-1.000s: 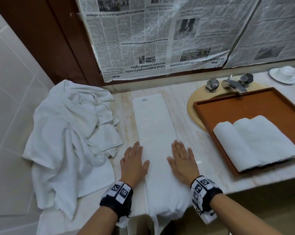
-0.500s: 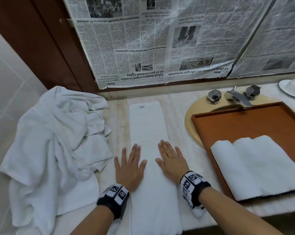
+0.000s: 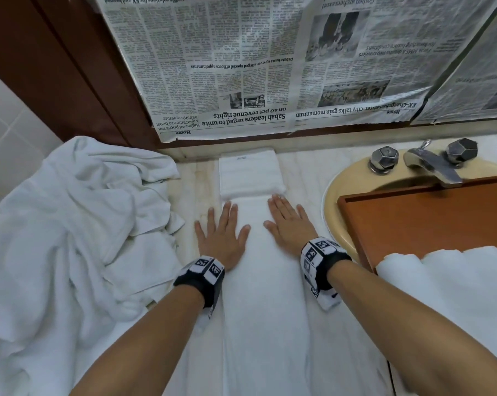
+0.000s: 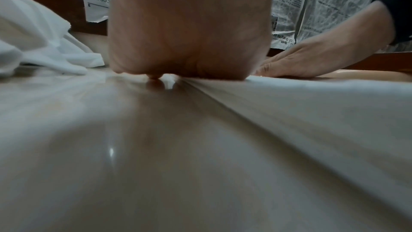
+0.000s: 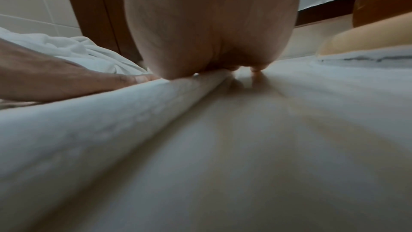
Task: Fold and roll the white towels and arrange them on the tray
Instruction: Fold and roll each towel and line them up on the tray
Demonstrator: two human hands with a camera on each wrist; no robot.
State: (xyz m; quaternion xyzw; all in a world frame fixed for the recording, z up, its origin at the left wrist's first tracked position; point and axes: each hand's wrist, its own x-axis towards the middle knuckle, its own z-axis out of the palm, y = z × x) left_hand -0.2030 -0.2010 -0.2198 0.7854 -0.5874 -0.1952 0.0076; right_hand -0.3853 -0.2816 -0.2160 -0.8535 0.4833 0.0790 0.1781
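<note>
Towel (image 3: pixel 265 295), folded into a long white strip, runs up the middle of the frame on the marble counter (image 3: pixel 307 178), its far end doubled into a thicker pad just under the newspaper (image 3: pixel 241 81) taped across the top. I see my left hand (image 3: pixel 221 238) lying flat with fingers straight and spread, palm half on the strip's left edge and half on the counter, gripping nothing. My right hand (image 3: pixel 288 224) lies the same way on the strip's right edge, fingers straight, tips reaching the edge of the doubled pad, also gripping nothing. From the left wrist view the heel of the palm presses down at the towel's border; the fingertips beyond it are hidden, so I judge their lie from the head view alone.

At the left of the frame sits a loose heap of white towels (image 3: pixel 70 238), spilling toward the lower left corner. At the right, a brown wooden tray (image 3: pixel 413 218) rests over the yellowish sink (image 3: pixel 344 181), below the metal tap (image 3: pixel 433 167). In the tray's near part, at the lower right, lie rolled towels (image 3: pixel 447 281), side by side and touching.
</note>
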